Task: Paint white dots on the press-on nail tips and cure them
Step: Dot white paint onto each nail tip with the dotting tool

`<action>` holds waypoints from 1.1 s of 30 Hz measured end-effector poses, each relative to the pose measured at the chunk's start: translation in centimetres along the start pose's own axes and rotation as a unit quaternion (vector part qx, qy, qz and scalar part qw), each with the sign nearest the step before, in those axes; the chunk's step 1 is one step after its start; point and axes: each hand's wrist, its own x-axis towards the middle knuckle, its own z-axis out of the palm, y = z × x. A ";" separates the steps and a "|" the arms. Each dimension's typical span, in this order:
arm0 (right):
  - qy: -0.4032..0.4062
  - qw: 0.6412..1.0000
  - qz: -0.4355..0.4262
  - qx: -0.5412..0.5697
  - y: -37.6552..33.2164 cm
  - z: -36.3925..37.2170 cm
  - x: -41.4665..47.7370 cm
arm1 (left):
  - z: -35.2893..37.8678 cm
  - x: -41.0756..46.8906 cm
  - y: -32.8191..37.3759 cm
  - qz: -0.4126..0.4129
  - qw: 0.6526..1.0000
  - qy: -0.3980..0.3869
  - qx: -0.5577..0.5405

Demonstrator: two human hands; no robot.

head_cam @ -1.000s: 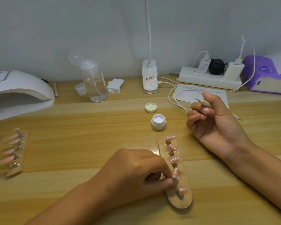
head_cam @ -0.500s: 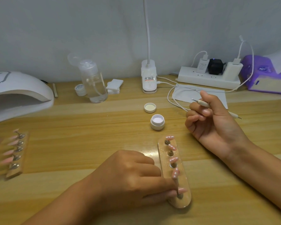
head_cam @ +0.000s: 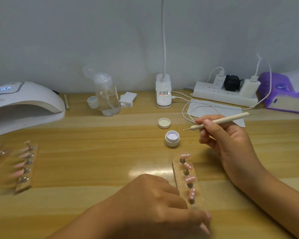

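**Strip at L hand, tool in R hand**

The strip (head_cam: pixel 188 184) lies flat on the table (head_cam: pixel 93 161) btwn the two hands. Its long axis runs from the L fingertips away towards the jar (head_cam: pixel 172 139), w/ the far end leaning a bit left. It carries a row of pegs along its length. Four pink tips (head_cam: pixel 192 193) show on them, each w/ white dots. The tips sit crosswise to the strip and point out towards the R forearm side. The nearest peg is hidden by the L fingers.

L hand (head_cam: pixel 154 204) is palm down, fingers curled round the strip's near end and gripping it. That end is blurred, so the exact contact is unclear.

R hand (head_cam: pixel 231 145) is closed on the tool (head_cam: pixel 223 120), pinched pen-style btwn thumb and fingers, other fingers curled under. The tool's long axis is near level. Its metal point faces left and its back end rises to the right, beyond the hand. The point is in the air just right of the open jar, not touching it.

The jar shows white inside and stands just beyond the strip's far end, left of the R fingers. Its lid (head_cam: pixel 164 123) lies open side up just beyond the jar.

Well left of the L hand is a 2nd strip (head_cam: pixel 25 167) w/ plain pink tips. Beyond that strip stands the lamp (head_cam: pixel 24 104), its display lit.
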 end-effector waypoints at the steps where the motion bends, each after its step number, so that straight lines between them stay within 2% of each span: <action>1: 0.003 1.000 -0.008 -0.015 0.0 0.0 -0.1 | 0.1 0.1 0.1 0.005 1.000 0.024 0.002; 3: 0.000 0.998 -0.032 -0.045 -0.3 0.1 -0.1 | 0.0 0.5 0.6 -0.053 0.989 0.110 -0.079; 4: -0.007 0.997 -0.051 -0.064 -0.5 0.2 -0.1 | -0.1 0.7 0.8 -0.115 0.967 0.162 -0.163; 5: -0.015 0.994 -0.071 -0.087 -0.8 0.3 -0.1 | -0.4 1.0 0.9 -0.193 0.918 0.198 -0.285; 6: -0.028 0.989 -0.090 -0.110 -1.0 0.5 0.0 | -0.6 1.3 0.8 -0.263 0.847 0.225 -0.404; 7: -0.043 0.985 -0.104 -0.130 -1.2 0.6 0.2 | -0.5 1.4 0.6 -0.324 0.770 0.247 -0.490; 8: -0.055 0.982 -0.110 -0.143 -1.3 0.8 0.5 | -0.4 1.6 0.2 -0.369 0.708 0.265 -0.540; 10: -0.057 0.980 -0.110 -0.158 -1.2 1.3 1.4 | -0.1 2.2 -0.4 -0.426 0.633 0.288 -0.579; 16: -0.007 0.968 -0.134 -0.210 0.7 2.9 3.9 | 0.2 2.3 -2.2 -0.456 0.490 0.337 -0.662; 18: -0.013 0.961 -0.145 -0.237 1.4 2.9 4.3 | 0.5 2.1 -2.8 -0.449 0.466 0.346 -0.679; 24: -0.101 0.920 -0.204 -0.319 2.3 2.8 4.2 | 0.6 2.2 -2.9 -0.450 0.475 0.337 -0.677; 33: -0.095 0.922 -0.164 -0.337 2.3 3.1 4.5 | 0.3 2.3 -2.9 -0.458 0.455 0.325 -0.691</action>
